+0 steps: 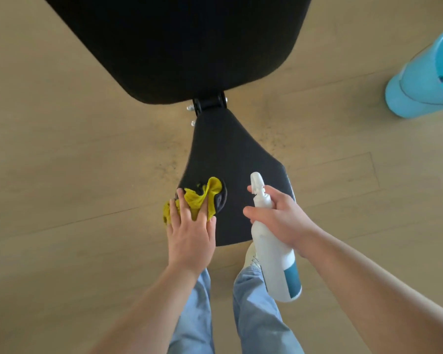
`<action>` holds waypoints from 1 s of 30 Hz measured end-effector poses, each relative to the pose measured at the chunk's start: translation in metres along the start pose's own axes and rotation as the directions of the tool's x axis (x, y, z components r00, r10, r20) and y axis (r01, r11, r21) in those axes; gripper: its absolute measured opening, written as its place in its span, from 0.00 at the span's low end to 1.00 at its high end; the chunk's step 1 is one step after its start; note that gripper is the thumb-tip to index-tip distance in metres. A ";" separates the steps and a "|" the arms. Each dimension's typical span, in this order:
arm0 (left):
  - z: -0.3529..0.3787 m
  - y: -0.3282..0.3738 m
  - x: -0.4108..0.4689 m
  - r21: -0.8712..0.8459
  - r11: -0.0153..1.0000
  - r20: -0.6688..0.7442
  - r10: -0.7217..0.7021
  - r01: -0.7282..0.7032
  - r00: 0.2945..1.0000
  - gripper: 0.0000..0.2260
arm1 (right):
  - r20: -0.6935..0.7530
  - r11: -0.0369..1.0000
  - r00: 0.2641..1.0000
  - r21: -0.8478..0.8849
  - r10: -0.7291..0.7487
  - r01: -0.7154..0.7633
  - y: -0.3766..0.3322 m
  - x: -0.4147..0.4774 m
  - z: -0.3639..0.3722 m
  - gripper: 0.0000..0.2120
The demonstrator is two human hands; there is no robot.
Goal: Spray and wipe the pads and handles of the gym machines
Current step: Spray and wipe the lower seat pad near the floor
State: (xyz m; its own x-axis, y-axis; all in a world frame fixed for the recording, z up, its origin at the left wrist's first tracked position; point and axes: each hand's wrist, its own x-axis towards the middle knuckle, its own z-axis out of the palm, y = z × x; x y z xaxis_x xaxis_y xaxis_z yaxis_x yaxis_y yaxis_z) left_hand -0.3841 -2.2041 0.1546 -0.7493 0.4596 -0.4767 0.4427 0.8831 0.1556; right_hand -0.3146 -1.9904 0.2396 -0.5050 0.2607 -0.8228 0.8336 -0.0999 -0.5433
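A black bench seat pad (230, 159) widens toward me, joined by a black hinge bracket (210, 103) to a larger black back pad (179, 42) beyond it. My left hand (189, 233) presses a crumpled yellow and black cloth (202, 198) flat onto the near left corner of the seat pad. Its fingers lie straight over the cloth. My right hand (279, 221) grips the neck of a white spray bottle (274, 251) with a blue label, held over the seat pad's near right edge, nozzle pointing away from me.
Light wooden plank flooring (74, 149) surrounds the bench. A light blue cylindrical object (425, 77) lies on the floor at the far right. My legs in blue jeans (253, 315) and a white shoe (250, 256) stand at the seat pad's near end.
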 end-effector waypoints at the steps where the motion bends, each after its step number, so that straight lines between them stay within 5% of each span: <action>1: -0.001 0.000 0.006 0.013 1.000 0.001 0.004 -0.004 1.000 0.25 | 0.011 1.000 1.000 -0.008 0.000 0.000 -0.001 0.002 0.003 0.29; 6: -0.025 0.011 0.078 0.049 0.998 -0.034 0.040 -0.039 0.999 0.24 | 0.007 1.000 1.000 0.014 0.004 -0.004 -0.002 0.020 0.008 0.29; 13: -0.065 0.063 0.199 -0.279 0.939 -0.011 -0.214 0.203 0.977 0.23 | -0.017 1.000 1.000 -0.015 0.013 -0.014 -0.002 0.032 -0.004 0.27; 16: -0.077 0.067 0.216 -0.244 0.959 0.073 -0.132 0.146 0.989 0.23 | -0.053 1.000 0.999 -0.022 -0.002 0.000 -0.001 0.035 -0.010 0.23; 21: -0.058 0.053 0.186 -0.027 0.978 -0.055 0.208 -0.209 0.977 0.23 | -0.092 1.000 0.995 -0.011 -0.024 0.023 0.004 0.034 -0.014 0.25; 30: -0.023 0.040 0.068 0.084 0.891 -0.034 0.450 -0.446 0.892 0.25 | -0.106 0.999 0.993 -0.005 -0.051 0.051 -0.001 0.008 -0.025 0.27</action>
State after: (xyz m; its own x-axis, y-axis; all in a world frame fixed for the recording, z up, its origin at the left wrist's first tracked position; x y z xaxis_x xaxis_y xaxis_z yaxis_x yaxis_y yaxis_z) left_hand -0.4286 -2.1352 0.1482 -0.4860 0.8109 -0.3260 0.7702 0.5737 0.2786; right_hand -0.3139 -1.9640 0.2380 -0.5200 0.3662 -0.7717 0.8081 -0.0817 -0.5833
